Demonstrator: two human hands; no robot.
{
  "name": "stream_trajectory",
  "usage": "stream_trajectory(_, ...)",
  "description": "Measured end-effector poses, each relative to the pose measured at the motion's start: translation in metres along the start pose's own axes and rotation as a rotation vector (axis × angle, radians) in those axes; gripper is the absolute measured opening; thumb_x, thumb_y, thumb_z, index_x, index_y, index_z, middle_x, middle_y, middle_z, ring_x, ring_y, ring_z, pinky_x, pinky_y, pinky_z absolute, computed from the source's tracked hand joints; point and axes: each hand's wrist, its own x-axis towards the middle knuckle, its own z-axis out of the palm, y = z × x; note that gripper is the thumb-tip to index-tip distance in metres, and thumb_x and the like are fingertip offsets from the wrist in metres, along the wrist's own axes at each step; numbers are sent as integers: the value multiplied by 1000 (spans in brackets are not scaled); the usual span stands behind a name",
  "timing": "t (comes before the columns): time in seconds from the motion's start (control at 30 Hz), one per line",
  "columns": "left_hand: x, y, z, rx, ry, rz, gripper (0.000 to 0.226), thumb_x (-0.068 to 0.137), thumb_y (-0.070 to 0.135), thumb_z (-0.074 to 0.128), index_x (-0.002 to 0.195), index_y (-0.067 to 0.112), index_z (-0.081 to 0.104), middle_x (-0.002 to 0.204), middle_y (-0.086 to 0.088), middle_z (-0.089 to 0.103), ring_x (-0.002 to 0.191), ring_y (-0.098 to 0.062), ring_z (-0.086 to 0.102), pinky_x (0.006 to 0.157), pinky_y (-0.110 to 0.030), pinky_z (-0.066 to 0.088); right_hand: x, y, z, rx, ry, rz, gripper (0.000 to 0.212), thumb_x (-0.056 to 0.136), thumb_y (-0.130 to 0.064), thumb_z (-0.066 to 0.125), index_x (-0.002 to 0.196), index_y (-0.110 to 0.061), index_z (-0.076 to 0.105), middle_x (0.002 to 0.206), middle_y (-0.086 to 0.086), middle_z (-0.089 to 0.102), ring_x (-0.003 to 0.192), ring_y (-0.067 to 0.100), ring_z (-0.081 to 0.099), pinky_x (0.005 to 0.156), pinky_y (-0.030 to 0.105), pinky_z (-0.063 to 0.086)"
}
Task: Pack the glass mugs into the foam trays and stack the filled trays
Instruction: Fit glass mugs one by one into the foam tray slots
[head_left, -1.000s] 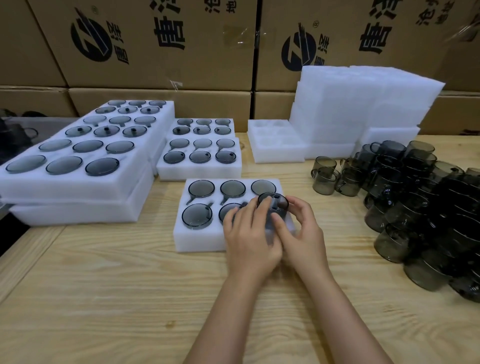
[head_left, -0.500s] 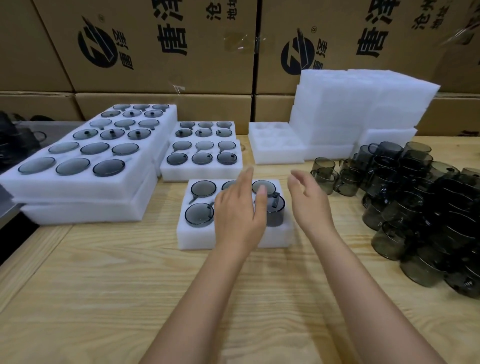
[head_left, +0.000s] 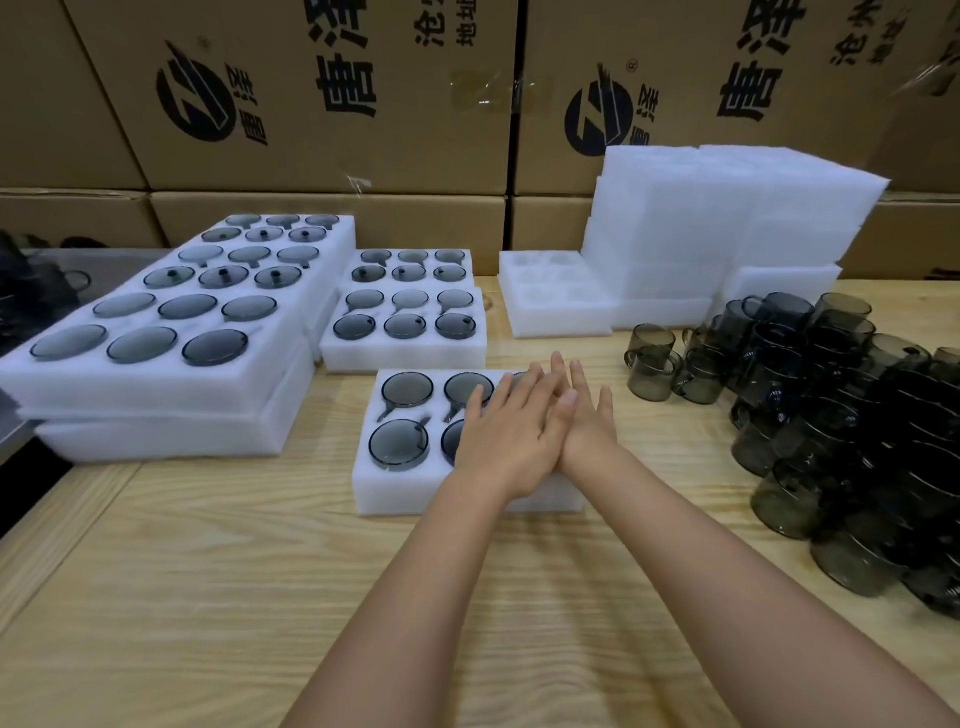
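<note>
A white foam tray (head_left: 374, 483) with smoky glass mugs (head_left: 407, 389) sunk in its pockets lies in front of me on the wooden table. My left hand (head_left: 506, 436) lies flat, fingers straight, over the tray's right half. My right hand (head_left: 587, 421) lies flat next to it, the two overlapping at the fingers. Both cover the right-hand pockets and the mug there. Loose grey glass mugs (head_left: 841, 415) are heaped at the right.
Filled trays are stacked at the left (head_left: 156, 384) and behind the near tray (head_left: 405, 353). An empty tray (head_left: 556, 322) and a tall pile of empty foam trays (head_left: 727, 228) stand at the back right. Cardboard boxes (head_left: 332, 93) wall the rear.
Both hands let go of the last mug, lifted apart, then came down flat together on the tray's right side, covering that mug.
</note>
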Motion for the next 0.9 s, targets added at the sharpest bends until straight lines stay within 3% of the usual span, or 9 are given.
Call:
stream_trajectory(0.2, -4, -6, -5, 152, -68, -145, 71, 93, 64, 3, 153, 26, -1, 161, 6, 2, 148, -13, -8, 114, -46, -21, -4, -7, -9, 140, -32, 13, 68, 99, -46, 29, 150, -25, -10, 156, -1, -25, 146, 18, -10, 116, 50, 7)
stream_trajectory(0.37, -18, -9, -13, 389, 93, -222, 79, 91, 65, 4, 152, 17, 19, 160, -8, 13, 148, -17, -1, 111, -51, -21, -5, -10, -8, 163, 33, 27, 58, 101, -41, 14, 151, -21, -7, 157, -2, -22, 145, 16, -15, 117, 48, 2)
stream_trajectory(0.43, -26, -23, -20, 264, 288, -198, 63, 97, 56, 17, 146, 20, 32, 154, -4, 29, 145, -16, 15, 113, -49, -13, -7, -9, -4, 136, 128, -62, 57, 101, -37, 13, 151, -16, -4, 157, -1, -20, 144, 15, -18, 117, 45, -2)
stream_trajectory(0.5, -38, -44, -31, -74, 532, -235, 46, 100, 45, 28, 131, 18, 50, 131, 2, 53, 127, -16, 42, 112, -40, 13, -7, -7, -2, 187, 167, -167, 56, 102, -39, 12, 151, -16, 2, 159, -3, -11, 145, 14, -13, 117, 42, -4)
stream_trajectory(0.6, -55, -72, -47, -572, 684, -339, 40, 102, 40, 32, 121, 15, 58, 110, 11, 53, 99, -5, 45, 79, -16, 27, -4, -4, -2, 240, 90, -218, 60, 100, -47, 13, 152, -16, 7, 160, -3, -3, 146, 13, -7, 117, 39, -3)
stream_trajectory(0.7, -61, -97, -51, -666, 647, -460, 45, 101, 45, 30, 123, 16, 57, 119, 2, 56, 106, -12, 48, 81, -20, 29, -2, -5, -3, 209, 59, -202, 62, 100, -49, 12, 152, -15, 6, 160, -2, -5, 146, 15, -7, 118, 40, -2)
stream_trajectory(0.77, -63, -105, -49, -796, 557, -555, 49, 100, 48, 31, 131, 16, 54, 135, -5, 53, 125, -20, 46, 100, -29, 32, -3, -4, -4, 275, 50, -216, 60, 101, -46, 14, 151, -13, 10, 160, 0, -1, 146, 15, -7, 119, 40, -1)
stream_trajectory(0.83, -68, -110, -41, -668, 397, -615, 50, 100, 49, 31, 135, 20, 51, 146, -2, 45, 138, -20, 34, 117, -37, 12, -6, 0, -4, 562, 89, -223, 56, 102, -40, 20, 150, -11, 20, 159, 1, 7, 146, 14, -5, 119, 34, -3)
stream_trajectory(0.9, -73, -113, -32, -529, 277, -617, 54, 97, 55, 33, 139, 25, 46, 152, 3, 36, 147, -19, 11, 118, -39, -8, -18, 8, 2, 1011, 202, -92, 52, 102, -38, 29, 149, -16, 24, 158, -5, 10, 146, 10, 1, 117, 28, -1)
